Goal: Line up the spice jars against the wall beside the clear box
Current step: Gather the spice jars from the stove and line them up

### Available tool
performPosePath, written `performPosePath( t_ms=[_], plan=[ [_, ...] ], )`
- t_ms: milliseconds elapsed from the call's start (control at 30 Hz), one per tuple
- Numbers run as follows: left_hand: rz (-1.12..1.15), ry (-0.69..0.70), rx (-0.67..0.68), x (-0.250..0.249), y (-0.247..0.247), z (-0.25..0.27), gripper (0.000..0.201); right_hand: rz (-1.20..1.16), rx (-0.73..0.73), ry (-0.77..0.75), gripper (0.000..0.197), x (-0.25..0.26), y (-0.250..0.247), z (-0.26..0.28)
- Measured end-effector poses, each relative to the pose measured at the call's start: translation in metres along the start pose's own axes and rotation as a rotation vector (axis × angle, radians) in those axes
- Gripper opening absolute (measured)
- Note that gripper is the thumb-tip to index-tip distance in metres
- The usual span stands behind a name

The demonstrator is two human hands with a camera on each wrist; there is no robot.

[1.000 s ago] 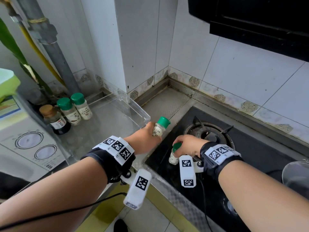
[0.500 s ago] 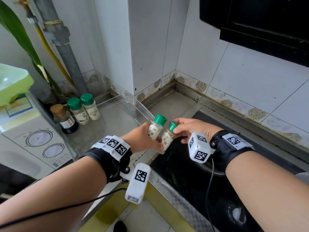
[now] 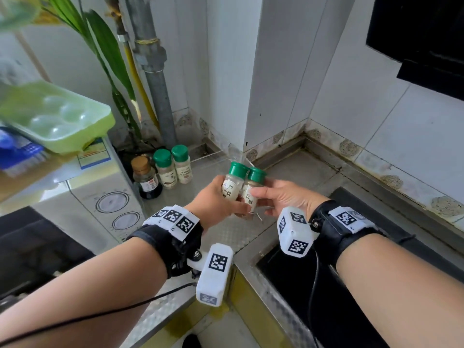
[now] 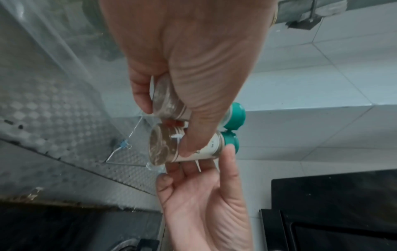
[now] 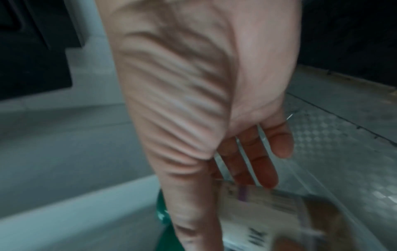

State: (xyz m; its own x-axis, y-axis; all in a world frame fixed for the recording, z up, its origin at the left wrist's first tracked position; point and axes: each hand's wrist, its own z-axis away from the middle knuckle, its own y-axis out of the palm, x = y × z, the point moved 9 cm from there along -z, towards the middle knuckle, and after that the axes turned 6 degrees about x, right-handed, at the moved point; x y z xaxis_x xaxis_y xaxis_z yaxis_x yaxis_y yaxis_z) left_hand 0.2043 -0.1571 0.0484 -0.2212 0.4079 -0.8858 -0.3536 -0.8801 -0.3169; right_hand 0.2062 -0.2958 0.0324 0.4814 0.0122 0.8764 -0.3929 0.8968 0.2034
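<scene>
Two green-capped spice jars are held up side by side over the steel counter. My left hand [image 3: 226,197] grips the left jar [image 3: 232,184]. In the left wrist view its thumb also reaches onto the second jar [image 4: 193,149]. My right hand [image 3: 261,199] pinches that right jar [image 3: 252,190], thumb in front and fingers behind. Just behind the hands lies the clear box [image 3: 213,154], mostly hidden. Two more green-capped jars [image 3: 164,169] [image 3: 181,164] stand against the wall to its left, beside a dark brown-capped bottle [image 3: 147,178].
A black cooktop [image 3: 351,285] lies to the right, under a dark hood [image 3: 426,33]. At the left, a white appliance with dials [image 3: 100,204] carries a green egg tray [image 3: 55,116]. A grey pipe [image 3: 155,84] and plant leaves [image 3: 108,54] fill the corner.
My right hand lifted a jar off the cooktop and carried it left until it met the jar in my left hand. Both hands then drifted left over the counter.
</scene>
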Motion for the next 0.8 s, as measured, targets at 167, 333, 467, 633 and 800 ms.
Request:
performPosePath(
  t_ms=[167, 333, 467, 633, 800],
  plan=[
    [0.095, 0.021, -0.101, 0.007, -0.034, -0.003, 0.065, 0.150, -0.025, -0.012, 0.027, 0.004, 0.023, -0.042],
    [0.128, 0.039, -0.236, 0.017, -0.071, -0.001, 0.038, 0.202, -0.160, -0.086, 0.028, 0.027, 0.024, -0.076],
    [0.097, 0.093, -0.266, 0.014, -0.090, 0.001, 0.034, 0.411, -0.315, -0.140, 0.049, 0.049, 0.021, -0.099],
    [0.075, 0.213, -0.308, -0.005, -0.110, 0.005, 0.031, 0.592, -0.322, -0.200, 0.051, 0.066, 0.035, -0.120],
    [0.064, 0.278, -0.355, -0.011, -0.123, 0.009, 0.033, 0.617, -0.279, -0.219, 0.048, 0.068, 0.048, -0.133]
  ],
)
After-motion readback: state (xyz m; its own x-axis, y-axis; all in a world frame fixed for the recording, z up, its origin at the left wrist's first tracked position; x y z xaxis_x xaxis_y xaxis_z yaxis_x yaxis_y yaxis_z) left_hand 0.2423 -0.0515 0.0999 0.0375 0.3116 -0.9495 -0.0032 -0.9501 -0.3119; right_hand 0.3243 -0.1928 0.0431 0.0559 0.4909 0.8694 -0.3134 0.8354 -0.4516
